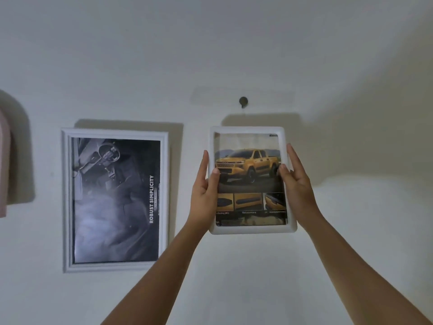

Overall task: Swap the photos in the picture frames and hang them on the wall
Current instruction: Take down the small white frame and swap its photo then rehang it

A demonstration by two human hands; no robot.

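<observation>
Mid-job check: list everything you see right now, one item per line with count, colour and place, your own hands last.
large picture frame: 1, white, hanging on the wall at left, holding a dark print turned sideways that reads ROBUST SIMPLICITY
small picture frame: 1, white, rounded corners, held up against the wall just below the hook, holding a yellow pickup truck photo
wall hook: 1, dark, on the wall above the small frame, nothing on it yet
wall: 1, white, fills the view
pink object: 1, at the far left edge, cut off; cannot tell what it is
left hand: 1, gripping the small frame's left edge
right hand: 1, gripping the small frame's right edge
</observation>
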